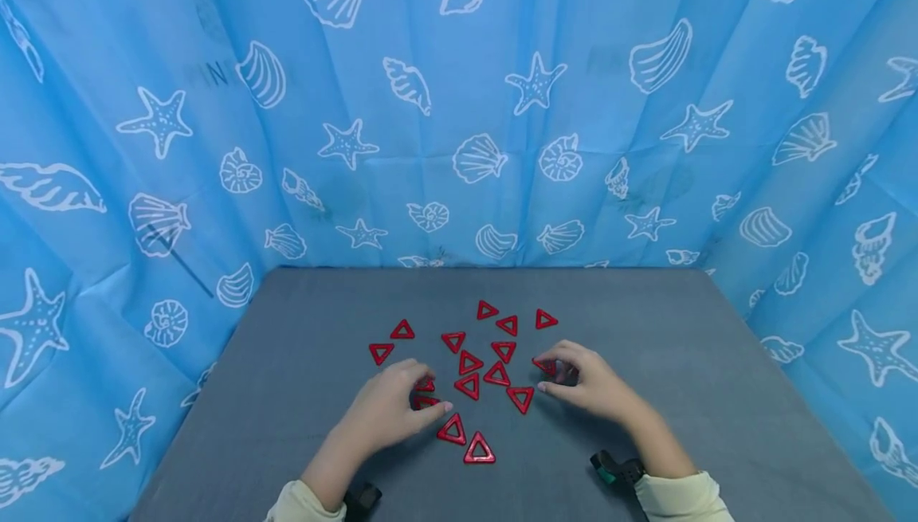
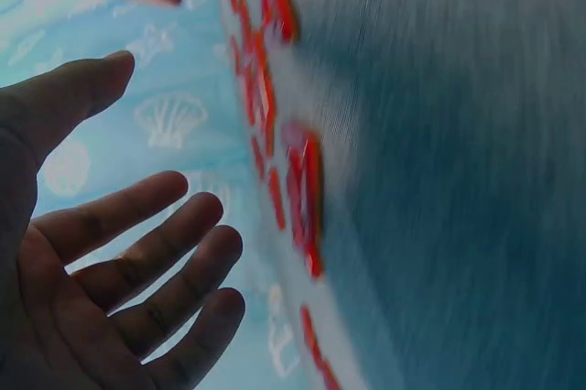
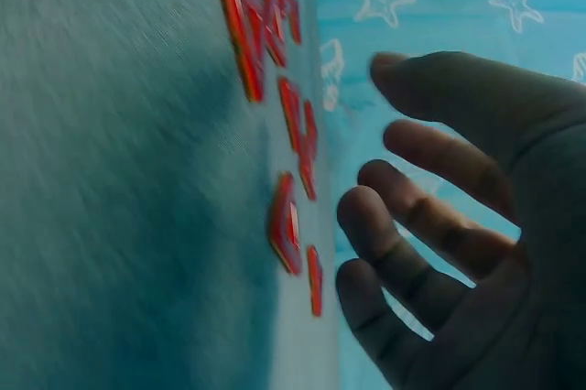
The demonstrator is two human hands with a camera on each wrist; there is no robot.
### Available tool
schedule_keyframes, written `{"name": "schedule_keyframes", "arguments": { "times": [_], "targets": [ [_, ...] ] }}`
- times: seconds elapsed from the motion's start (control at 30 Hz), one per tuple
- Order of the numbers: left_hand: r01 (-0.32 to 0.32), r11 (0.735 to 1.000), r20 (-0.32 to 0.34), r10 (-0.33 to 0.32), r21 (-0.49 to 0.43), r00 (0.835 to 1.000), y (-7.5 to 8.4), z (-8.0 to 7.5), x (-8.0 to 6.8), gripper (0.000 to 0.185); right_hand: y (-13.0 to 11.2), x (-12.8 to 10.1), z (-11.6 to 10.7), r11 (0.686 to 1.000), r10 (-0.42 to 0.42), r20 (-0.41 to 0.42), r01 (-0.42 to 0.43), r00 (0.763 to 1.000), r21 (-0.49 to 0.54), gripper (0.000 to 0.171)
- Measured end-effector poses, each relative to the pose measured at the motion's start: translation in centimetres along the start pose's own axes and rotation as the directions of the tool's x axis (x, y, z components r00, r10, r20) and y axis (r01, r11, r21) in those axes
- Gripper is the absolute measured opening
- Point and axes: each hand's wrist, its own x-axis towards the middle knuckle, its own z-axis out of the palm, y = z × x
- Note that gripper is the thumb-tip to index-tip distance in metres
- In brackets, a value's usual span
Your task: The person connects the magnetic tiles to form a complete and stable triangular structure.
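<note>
Several flat red triangle frames (image 1: 468, 363) lie scattered on a grey table (image 1: 681, 347). My left hand (image 1: 429, 394) hovers palm down over two of them (image 1: 423, 401), partly hiding them. In the left wrist view the left hand (image 2: 146, 157) has its fingers spread and holds nothing, with blurred red triangles (image 2: 304, 193) just beyond it. My right hand (image 1: 548, 374) is at the cluster's right side, fingertips beside one triangle (image 1: 545, 364). Seen from the right wrist, the right hand (image 3: 394, 124) is loosely spread and empty, close to a triangle (image 3: 286, 223).
A blue curtain (image 1: 459, 107) printed with white shells and starfish encloses the table at the back and both sides. Two triangles (image 1: 479, 449) lie nearest the front edge. Dark wrist straps (image 1: 617, 470) show at both cuffs.
</note>
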Motion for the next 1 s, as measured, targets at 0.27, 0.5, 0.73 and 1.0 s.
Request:
{"name": "schedule_keyframes", "arguments": {
  "times": [0.27,0.5,0.73,1.0],
  "targets": [
    [-0.062,0.998,0.140,0.060,0.009,0.988,1.9,2.7,0.7,0.048,-0.4,0.6,1.6,0.998,0.061,0.176,-0.054,0.982,-0.041,0.035],
    [-0.067,0.997,0.242,0.055,0.041,0.969,2.9,4.0,1.3,0.046,-0.5,1.0,2.1,0.994,0.090,0.198,-0.077,0.976,-0.072,0.035],
    [-0.058,0.997,0.274,0.041,0.052,0.961,3.7,4.0,1.6,0.040,-0.2,1.2,2.0,0.996,0.072,0.219,-0.060,0.973,-0.060,0.026],
    [-0.059,0.996,0.275,0.037,0.071,0.961,4.4,4.1,1.9,0.031,0.1,1.2,1.8,0.997,0.069,0.238,-0.061,0.969,-0.043,0.021]
  ]
}}
